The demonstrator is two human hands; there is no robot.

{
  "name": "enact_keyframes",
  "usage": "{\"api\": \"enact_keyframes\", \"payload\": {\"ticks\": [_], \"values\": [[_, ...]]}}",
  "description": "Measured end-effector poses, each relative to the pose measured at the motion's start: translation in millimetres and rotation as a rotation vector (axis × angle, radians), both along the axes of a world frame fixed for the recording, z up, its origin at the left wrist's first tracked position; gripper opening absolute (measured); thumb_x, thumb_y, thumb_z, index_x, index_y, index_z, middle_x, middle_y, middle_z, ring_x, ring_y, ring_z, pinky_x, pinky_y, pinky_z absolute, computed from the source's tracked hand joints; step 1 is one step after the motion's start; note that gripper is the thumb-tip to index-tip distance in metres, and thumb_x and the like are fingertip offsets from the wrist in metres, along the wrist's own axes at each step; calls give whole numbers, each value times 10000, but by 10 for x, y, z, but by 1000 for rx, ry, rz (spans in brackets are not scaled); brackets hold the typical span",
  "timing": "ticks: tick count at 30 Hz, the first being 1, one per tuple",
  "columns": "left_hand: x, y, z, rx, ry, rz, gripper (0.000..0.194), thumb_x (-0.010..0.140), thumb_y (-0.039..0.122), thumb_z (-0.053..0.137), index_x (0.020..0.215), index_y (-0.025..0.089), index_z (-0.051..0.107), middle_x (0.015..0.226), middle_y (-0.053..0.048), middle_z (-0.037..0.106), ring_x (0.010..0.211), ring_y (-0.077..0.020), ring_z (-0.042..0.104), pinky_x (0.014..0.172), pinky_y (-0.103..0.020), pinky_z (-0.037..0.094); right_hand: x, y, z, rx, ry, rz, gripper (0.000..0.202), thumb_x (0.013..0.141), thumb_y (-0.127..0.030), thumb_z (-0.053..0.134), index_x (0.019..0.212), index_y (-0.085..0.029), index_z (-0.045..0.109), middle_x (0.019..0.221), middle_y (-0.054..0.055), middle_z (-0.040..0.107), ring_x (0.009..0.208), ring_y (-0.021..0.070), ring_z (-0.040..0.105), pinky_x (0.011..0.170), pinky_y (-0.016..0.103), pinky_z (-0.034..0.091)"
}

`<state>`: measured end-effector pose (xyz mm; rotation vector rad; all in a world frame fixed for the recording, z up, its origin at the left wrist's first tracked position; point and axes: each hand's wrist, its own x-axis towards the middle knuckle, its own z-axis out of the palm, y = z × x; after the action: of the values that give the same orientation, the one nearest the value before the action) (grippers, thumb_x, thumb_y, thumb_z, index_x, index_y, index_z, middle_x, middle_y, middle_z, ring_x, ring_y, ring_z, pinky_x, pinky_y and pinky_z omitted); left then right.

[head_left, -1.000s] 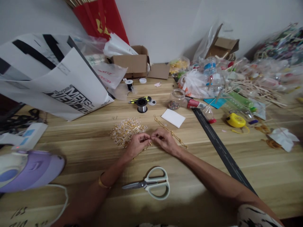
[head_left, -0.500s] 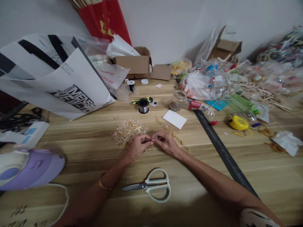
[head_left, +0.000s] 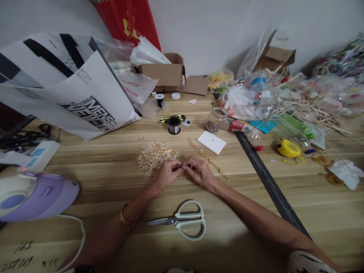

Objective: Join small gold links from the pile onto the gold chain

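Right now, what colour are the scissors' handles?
The scissors' looped handles are pale grey-green, clearest in the head view.

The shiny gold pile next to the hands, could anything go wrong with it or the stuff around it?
Maybe! The left hand is right beside the pile of loose little pieces, so a bump could scatter some.

The scissors lie with their tips toward the left forearm, which might get poked if it slid back.

The gold chain lies close to the right hand, so it could get snagged or dragged.
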<state>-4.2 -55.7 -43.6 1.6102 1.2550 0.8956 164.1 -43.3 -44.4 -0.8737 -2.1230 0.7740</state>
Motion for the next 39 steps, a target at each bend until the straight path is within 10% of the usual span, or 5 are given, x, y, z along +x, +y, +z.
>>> {"api": "enact_keyframes", "payload": {"ticks": [13,39], "values": [[-29,23,33,-144,-258,-10,147,730,270,609,683,133,586,584,9,574,528,-99,539,542,-213,441,31,48,30,-301,187,-59,216,848,-336,520,906,-152,617,849,50,635,776,150,572,664,253,437],[-28,36,-12,-118,-199,68,163,711,285,623,672,132,582,574,-11,615,534,-116,579,534,-224,460,172,209,-30,-294,-109,-81,143,781,-216,523,882,-148,597,680,-18,560,584,87,475,546,195,359]]}}
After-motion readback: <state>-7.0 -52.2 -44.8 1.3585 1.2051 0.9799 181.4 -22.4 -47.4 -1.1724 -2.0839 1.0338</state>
